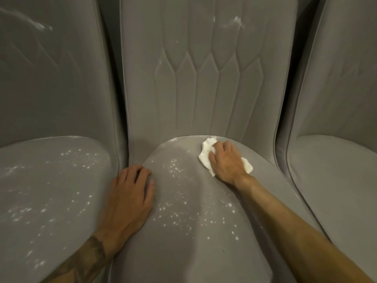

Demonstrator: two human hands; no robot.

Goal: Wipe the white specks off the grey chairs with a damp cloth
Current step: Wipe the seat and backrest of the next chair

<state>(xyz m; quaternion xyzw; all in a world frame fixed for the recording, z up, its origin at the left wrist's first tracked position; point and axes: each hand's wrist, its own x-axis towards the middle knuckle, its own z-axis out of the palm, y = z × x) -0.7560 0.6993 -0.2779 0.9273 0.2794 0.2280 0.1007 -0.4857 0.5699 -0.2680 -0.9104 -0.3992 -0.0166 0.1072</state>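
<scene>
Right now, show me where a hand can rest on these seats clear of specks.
Free: the near front of the middle seat, below the specks; the strip right of the right hand and cloth; the right chair's seat. Crowded: between left hand and right forearm; the left chair's seat.

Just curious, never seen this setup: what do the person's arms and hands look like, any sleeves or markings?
No sleeves or gloves: left hand and right hand are bare. The left forearm bears a dark tattoo; the right forearm shows none.
</scene>
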